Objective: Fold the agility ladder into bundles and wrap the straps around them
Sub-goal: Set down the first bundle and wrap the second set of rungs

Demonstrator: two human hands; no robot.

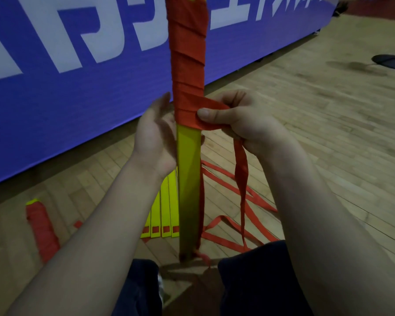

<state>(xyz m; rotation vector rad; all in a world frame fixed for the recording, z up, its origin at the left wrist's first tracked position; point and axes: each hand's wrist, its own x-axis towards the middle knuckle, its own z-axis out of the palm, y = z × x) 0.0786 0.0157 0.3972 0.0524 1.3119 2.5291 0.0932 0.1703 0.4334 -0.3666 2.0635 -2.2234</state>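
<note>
A bundle of yellow ladder rungs [188, 179] stands upright between my knees, its lower end on the floor. Red strap [187, 65] is wound in a spiral around its upper half. My right hand [237, 124] pinches the strap just right of the bundle, thumb pressing it flat; the loose tail [242, 179] hangs down from my fist. My left hand [155, 135] is against the bundle's left side, palm facing it; its fingers are hidden behind the bundle.
Several loose yellow rungs [161, 215] lie flat on the wooden floor behind the bundle, with red straps [255, 199] spread to the right. A wrapped bundle [42, 231] lies at the left. A blue banner [78, 76] runs along the back. A black stand base [390, 60] sits far right.
</note>
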